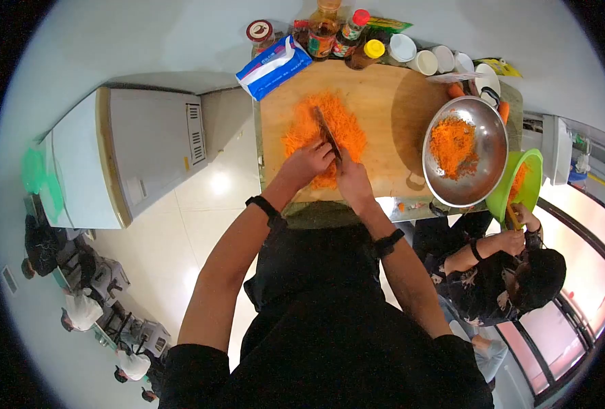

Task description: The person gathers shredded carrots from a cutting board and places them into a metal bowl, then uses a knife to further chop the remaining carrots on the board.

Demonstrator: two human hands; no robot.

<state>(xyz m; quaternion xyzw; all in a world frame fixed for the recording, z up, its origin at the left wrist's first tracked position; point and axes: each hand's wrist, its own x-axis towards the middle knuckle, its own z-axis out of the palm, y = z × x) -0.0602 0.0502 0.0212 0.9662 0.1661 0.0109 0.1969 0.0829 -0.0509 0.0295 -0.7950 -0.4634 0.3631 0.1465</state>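
Observation:
My right hand (352, 178) is closed around the handle of a kitchen knife (327, 129), whose dark blade points away from me over a spread heap of shredded carrot (346, 126). My left hand (309, 163) is beside the blade, its fingers curled together against or very near the blade's left side. Whatever those fingers may hold is hidden. Under the carrot lies a large wooden cutting board (391, 95).
On the right stands a steel bowl (490, 146) holding shredded carrot. Beyond it, a co-worker (496, 273) has both hands at a green basin (531, 163). Bottles (323, 34), a blue tissue pack (273, 68) and white cups (425, 63) line the back.

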